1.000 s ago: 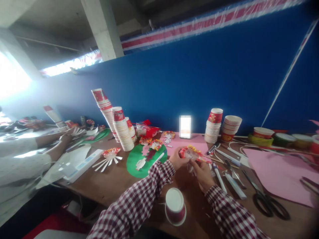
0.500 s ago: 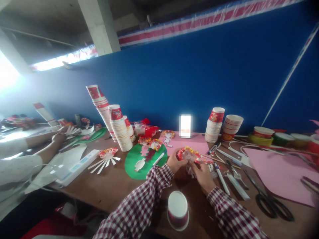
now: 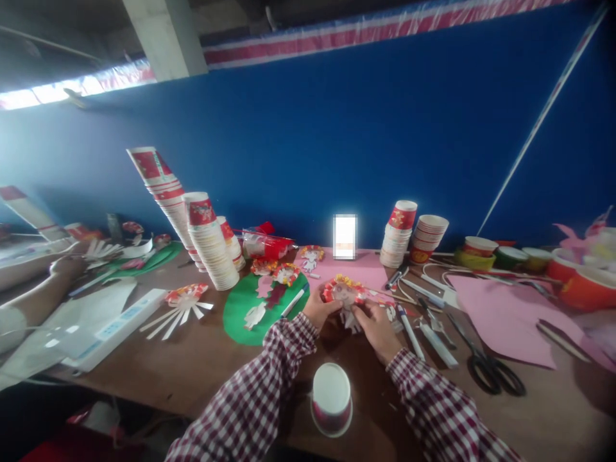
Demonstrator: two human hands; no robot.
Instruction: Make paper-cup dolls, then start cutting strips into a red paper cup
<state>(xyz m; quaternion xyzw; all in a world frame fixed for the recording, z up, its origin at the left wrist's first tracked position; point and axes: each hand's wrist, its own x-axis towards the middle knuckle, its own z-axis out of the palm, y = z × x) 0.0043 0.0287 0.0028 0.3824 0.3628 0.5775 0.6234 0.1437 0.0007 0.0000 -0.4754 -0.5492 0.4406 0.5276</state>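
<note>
Between my two hands is a paper figure [image 3: 344, 296] with a drawn face and a red and yellow frilly top. My left hand [image 3: 319, 309] pinches its left edge. On its right side, the fingers of my right hand [image 3: 377, 326] close on the figure's edge. An upside-down paper cup [image 3: 332, 393] stands near the table's front edge, below my hands. Left of my left hand, a green paper disc [image 3: 235, 321] carries small cut-out figures and a marker [image 3: 294, 301].
Stacked cups [image 3: 212, 247] rise at the left and more [image 3: 398, 234] at the back right. Black scissors [image 3: 481, 362], pens and pink paper [image 3: 505, 321] lie at the right. A cup cut into strips [image 3: 185, 301] lies left. Another person's arms [image 3: 38, 282] reach in at far left.
The view has turned to the right, so most things sit further left. The paper figure now faces the camera more, its drawn face and white lower part showing between my hands.
</note>
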